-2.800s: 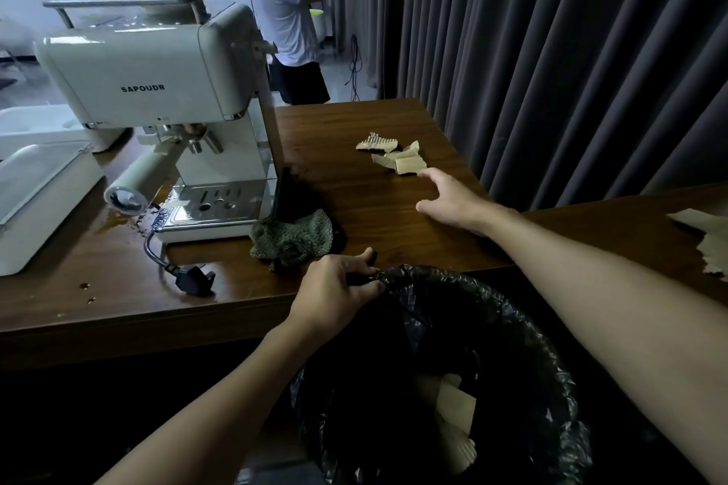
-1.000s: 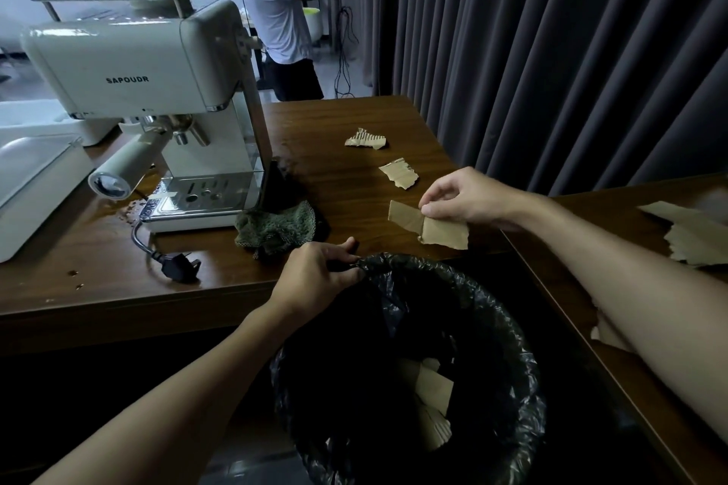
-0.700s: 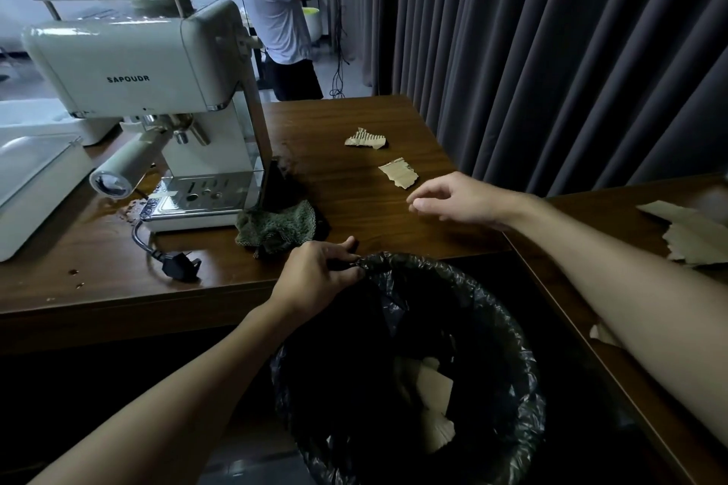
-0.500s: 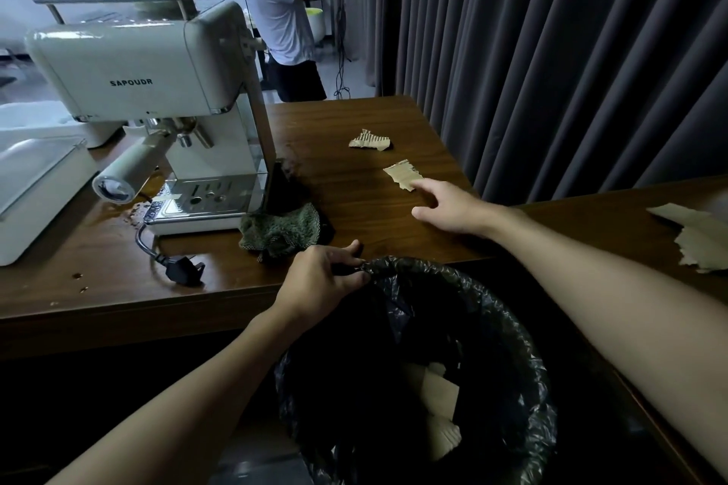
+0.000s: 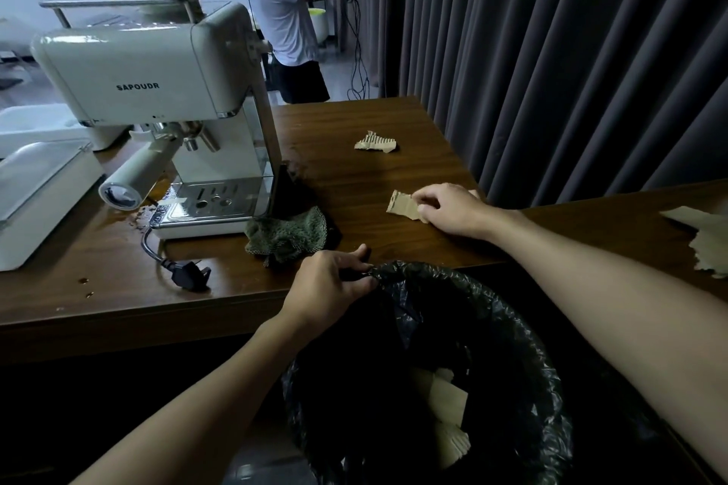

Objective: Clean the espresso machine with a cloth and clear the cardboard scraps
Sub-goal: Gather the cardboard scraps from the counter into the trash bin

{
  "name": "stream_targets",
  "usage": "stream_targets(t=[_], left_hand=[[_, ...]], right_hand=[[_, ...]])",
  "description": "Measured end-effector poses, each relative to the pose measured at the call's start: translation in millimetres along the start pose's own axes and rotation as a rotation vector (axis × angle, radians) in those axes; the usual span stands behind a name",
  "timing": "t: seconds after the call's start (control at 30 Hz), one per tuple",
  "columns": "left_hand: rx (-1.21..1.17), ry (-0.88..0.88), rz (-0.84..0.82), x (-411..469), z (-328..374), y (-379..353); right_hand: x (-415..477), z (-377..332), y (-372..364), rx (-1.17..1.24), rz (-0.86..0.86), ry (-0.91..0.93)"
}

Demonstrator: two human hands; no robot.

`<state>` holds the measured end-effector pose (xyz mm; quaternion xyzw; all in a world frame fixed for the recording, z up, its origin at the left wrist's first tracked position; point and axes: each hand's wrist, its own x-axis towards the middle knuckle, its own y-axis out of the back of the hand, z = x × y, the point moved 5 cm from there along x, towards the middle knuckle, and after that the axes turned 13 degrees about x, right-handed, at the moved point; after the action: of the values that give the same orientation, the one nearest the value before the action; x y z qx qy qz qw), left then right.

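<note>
A cream espresso machine (image 5: 149, 71) stands at the left of the brown table (image 5: 354, 177). A crumpled green cloth (image 5: 287, 234) lies at its front right corner. My right hand (image 5: 453, 209) pinches a torn cardboard scrap (image 5: 402, 204) near the table's front edge. Farther back lies a second, ribbed cardboard scrap (image 5: 374, 142). My left hand (image 5: 331, 283) grips the rim of the black bin bag (image 5: 492, 307), just below the table edge. Several cardboard pieces (image 5: 449, 402) lie inside the bin.
The machine's cable ends in a loose plug (image 5: 189, 274) near the front edge. A white lidded box (image 5: 39, 193) sits at far left. More cardboard (image 5: 705, 232) lies on the adjoining table at right. Dark curtains (image 5: 551, 51) hang behind; two people stand at the back.
My right hand dropped a scrap into the bin, reached back to the table and closed on the nearer scrap, drawing it toward the edge. My left hand stayed on the bag rim.
</note>
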<state>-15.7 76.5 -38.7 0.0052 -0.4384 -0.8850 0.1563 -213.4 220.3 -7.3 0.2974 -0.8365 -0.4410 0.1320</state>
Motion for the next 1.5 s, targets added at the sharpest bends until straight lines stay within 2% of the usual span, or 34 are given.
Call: stream_targets(t=[0.13,0.3,0.43,0.63,0.83,1.0,1.13,1.2,1.23,1.3,1.33,1.37,1.5], left_hand=[[0.005,-0.012,-0.001,0,1,0],[0.011,-0.01,0.003,1,-1,-1],[0.005,-0.002,-0.002,1,-3,-1],[0.01,0.0,0.004,1,-2,-1],[0.005,0.006,-0.002,1,-1,0],[0.005,0.014,-0.003,0,1,-1],[0.022,0.004,-0.002,0,3,1],[0.026,0.004,-0.004,0,3,2],[0.027,0.003,-0.006,0,3,2],[0.031,0.006,-0.006,0,3,1],[0.033,0.008,-0.002,1,3,1],[0.035,0.01,0.004,1,2,1],[0.025,0.017,-0.01,1,2,0]], right_hand=[[-8,1,6,0.018,0.081,0.052],[-17,3,3,-0.001,0.02,0.038],[-24,-1,5,0.033,0.059,0.043],[-23,-3,2,0.141,-0.084,-0.015],[-26,0,2,0.089,-0.133,-0.033],[-33,2,16,0.303,-0.117,-0.069],[-45,-5,33,0.618,-0.154,-0.116],[-51,-10,38,0.737,-0.238,-0.123],[-55,-14,38,0.768,-0.34,-0.137],[-62,-20,30,0.745,-0.558,-0.166],[-61,-19,26,0.71,-0.597,-0.169],[-56,-18,23,0.674,-0.575,-0.165],[-28,-12,14,0.541,-0.271,-0.087]])
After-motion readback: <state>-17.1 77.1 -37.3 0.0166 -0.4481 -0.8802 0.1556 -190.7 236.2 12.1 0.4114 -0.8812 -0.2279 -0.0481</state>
